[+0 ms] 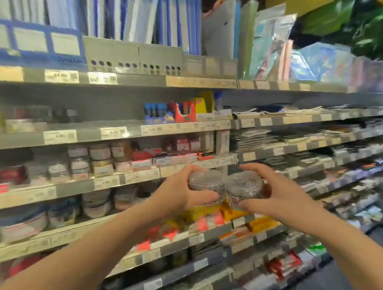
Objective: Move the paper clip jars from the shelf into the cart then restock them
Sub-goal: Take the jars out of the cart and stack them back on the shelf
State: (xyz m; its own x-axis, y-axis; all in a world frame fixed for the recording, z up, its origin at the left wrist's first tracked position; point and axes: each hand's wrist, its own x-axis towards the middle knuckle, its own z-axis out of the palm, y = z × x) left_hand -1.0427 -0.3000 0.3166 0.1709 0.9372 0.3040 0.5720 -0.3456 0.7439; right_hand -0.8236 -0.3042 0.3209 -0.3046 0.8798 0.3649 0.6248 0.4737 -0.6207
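I hold two clear round paper clip jars side by side in the air in front of the shelves. My left hand [180,192] grips the left jar [204,181], fingers over its top and thumb under it. My right hand [277,195] grips the right jar [244,184] the same way. The jars touch each other. More jars [99,158] of the same kind stand stacked on the shelf [76,188] to the left, at about the hands' height. No cart is in view.
Stationery shelves fill the view: folders [125,16] on the top shelf, small boxes [183,113] below, notebooks [273,137] to the right, tape rolls [95,203] lower left. Price-tag rails run along each shelf edge. The picture is blurred by motion.
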